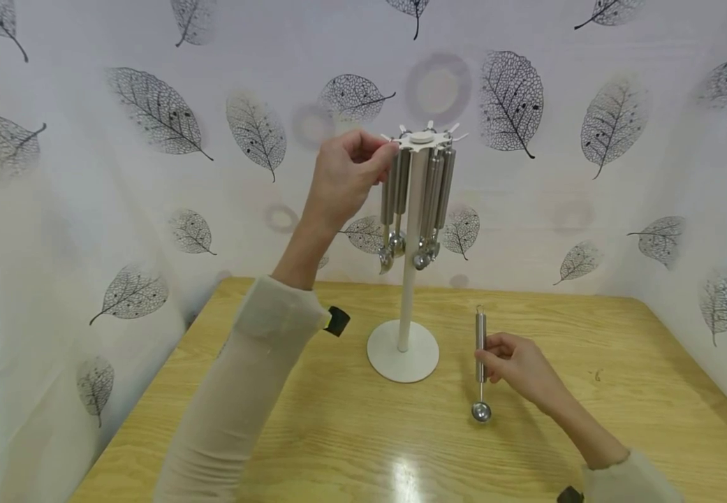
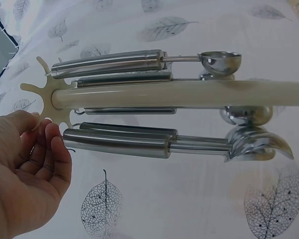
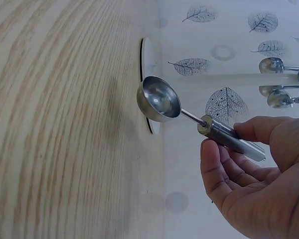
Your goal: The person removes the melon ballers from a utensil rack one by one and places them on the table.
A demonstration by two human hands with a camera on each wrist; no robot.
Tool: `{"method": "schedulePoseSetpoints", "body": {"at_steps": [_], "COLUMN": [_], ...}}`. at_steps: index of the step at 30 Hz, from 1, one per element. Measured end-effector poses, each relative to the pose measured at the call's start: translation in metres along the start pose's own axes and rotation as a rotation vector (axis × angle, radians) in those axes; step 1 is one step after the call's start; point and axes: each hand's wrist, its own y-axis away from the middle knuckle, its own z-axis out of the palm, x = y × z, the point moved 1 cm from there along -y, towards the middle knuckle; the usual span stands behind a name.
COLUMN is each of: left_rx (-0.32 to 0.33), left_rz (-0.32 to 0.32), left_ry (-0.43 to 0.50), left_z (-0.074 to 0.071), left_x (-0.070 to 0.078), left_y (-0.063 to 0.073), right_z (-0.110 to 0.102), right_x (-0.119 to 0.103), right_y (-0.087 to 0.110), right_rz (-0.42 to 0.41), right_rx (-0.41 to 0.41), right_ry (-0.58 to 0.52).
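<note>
A white utensil stand (image 1: 408,293) rises from a round base, with several metal utensils (image 1: 441,185) hanging by their handles from its star-shaped top (image 2: 46,94). My left hand (image 1: 343,171) is up at the left side of that top. Thumb and forefinger pinch one of its prongs, beside a hanging utensil handle (image 2: 117,143). Right of the base, my right hand (image 1: 523,367) holds a steel melon baller (image 1: 480,335) by its tubular handle. Its round bowl (image 3: 160,99) points down in the head view, above the table. The handle's loop end is up.
The wooden table (image 1: 313,433) reaches back to a white backdrop (image 1: 545,230) printed with dark leaves. The stand's base (image 1: 403,360) sits near the table's middle, between my two arms. Several round bowls (image 1: 422,258) hang at the lower ends of the utensils.
</note>
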Motion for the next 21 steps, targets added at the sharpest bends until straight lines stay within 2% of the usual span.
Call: {"method": "schedulePoseSetpoints", "body": {"at_steps": [10, 21], "left_rx": [0.008, 0.002], "left_rz": [-0.052, -0.042], "left_ry": [0.01, 0.004], "left_z": [0.0, 0.0], "left_x": [0.001, 0.002], "left_y": [-0.001, 0.0], "right_z": [0.0, 0.008], "right_x": [0.009, 0.013], "right_y": [-0.008, -0.019], "right_rz": [0.027, 0.059], "right_rx": [-0.035, -0.081], "right_ry": [-0.019, -0.096]}}
